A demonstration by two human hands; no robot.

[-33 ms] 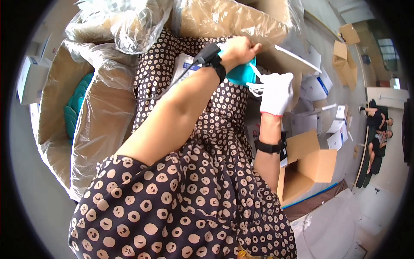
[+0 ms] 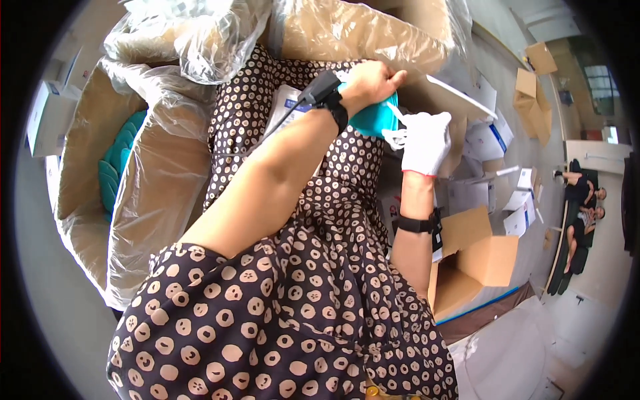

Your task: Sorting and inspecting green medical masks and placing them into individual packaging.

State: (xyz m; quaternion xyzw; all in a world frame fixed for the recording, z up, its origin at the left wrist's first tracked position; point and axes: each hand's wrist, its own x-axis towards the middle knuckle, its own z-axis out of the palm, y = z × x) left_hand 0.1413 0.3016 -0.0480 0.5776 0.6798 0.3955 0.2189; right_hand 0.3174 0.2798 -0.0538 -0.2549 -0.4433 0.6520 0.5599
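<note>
Head view, teal pad [image 2: 371,121] partly beneath left fingers [image 2: 380,71], their grip unclear, right gloved fingers [image 2: 414,125] curled around white cords [image 2: 393,139].

Grey floor [image 2: 40,223] spreads along both sides of a brightly lit room, where a paned window [image 2: 600,79] shows pale light at upper right. A long dark sofa [image 2: 581,257], two people seated on it, runs along a whitish wall [image 2: 610,247] near the right rim. Open tan cartons [image 2: 532,107] sit on the floor toward the room's far side.
</note>
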